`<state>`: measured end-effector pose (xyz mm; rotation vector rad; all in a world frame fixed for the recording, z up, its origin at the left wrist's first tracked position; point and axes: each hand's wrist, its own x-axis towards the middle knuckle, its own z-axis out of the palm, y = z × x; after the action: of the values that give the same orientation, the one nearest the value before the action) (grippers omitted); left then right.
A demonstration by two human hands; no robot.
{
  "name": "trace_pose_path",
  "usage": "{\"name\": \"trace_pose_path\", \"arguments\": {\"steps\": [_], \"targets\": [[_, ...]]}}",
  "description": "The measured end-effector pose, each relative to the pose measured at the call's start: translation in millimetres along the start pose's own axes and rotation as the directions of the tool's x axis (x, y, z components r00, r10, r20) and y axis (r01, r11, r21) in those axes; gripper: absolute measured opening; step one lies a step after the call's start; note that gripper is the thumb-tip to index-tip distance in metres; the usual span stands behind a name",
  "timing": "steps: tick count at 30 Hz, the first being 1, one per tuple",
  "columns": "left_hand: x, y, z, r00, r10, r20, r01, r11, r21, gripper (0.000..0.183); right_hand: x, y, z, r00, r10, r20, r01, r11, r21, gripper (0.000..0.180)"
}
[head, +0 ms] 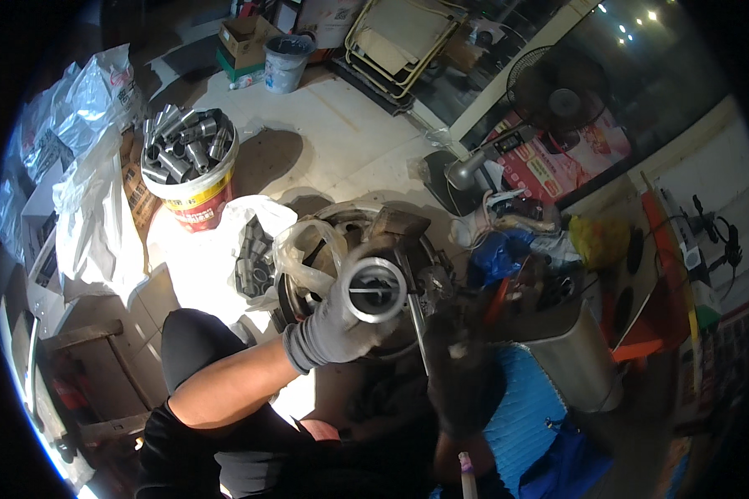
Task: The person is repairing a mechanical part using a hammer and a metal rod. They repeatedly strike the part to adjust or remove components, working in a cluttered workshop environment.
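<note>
My left hand [343, 334], in a grey knit glove, grips a short metal cylinder sleeve [401, 293] with its open end facing up at me. A thin bar crosses inside its bore; what that bar belongs to is unclear. Lower right, in shadow, my right hand [459, 368] wears a dark glove and is closed around the lower end of a shiny metal shaft [417, 318]. Near the shaft's far end is a blurred brown block [399, 223], perhaps a hammer head. Beneath both hands stands a round metal wheel-like base [290, 293], partly hidden, with a clear plastic bag [309, 249] on it.
A bucket [196, 209] heaped with metal sleeves [184, 146] stands left. A white bag [268, 212] holds more metal parts [254, 265]. White sacks [97, 212] line the left side. A fan [558, 93], metal bin [574, 355] and blue padded sheet [521, 399] are right.
</note>
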<state>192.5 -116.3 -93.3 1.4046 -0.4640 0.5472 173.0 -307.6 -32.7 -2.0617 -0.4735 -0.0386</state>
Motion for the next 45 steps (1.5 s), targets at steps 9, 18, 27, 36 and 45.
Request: {"name": "trace_pose_path", "arguments": {"steps": [9,18,27,36,45], "targets": [[12.6,-17.0,-21.1,0.883,-0.456,0.115,0.387,0.567,-0.727,0.04,59.6,58.2,2.8,0.568,0.615,0.547,-0.821,0.378,0.428,0.021],[21.1,-17.6,-32.3,0.874,-0.449,0.188,0.379,0.387,-0.84,0.028,-27.0,16.6,-15.5,0.917,0.244,0.315,-0.384,0.749,0.539,0.057],[21.6,-18.5,-27.1,0.867,-0.447,0.219,0.416,0.409,-0.812,0.027,-33.4,28.0,-25.1,0.936,0.164,0.313,-0.263,0.915,0.306,0.062],[19.0,-29.6,-35.2,0.841,-0.486,0.238,0.49,0.494,-0.718,0.046,-32.0,25.5,-7.5,0.923,0.2,0.329,-0.335,0.839,0.429,0.063],[11.4,-3.6,-26.1,0.977,0.071,0.199,-0.153,0.888,0.433,0.085,2.0,50.2,-20.2,0.838,0.382,0.389,-0.543,0.518,0.661,0.031]]}}
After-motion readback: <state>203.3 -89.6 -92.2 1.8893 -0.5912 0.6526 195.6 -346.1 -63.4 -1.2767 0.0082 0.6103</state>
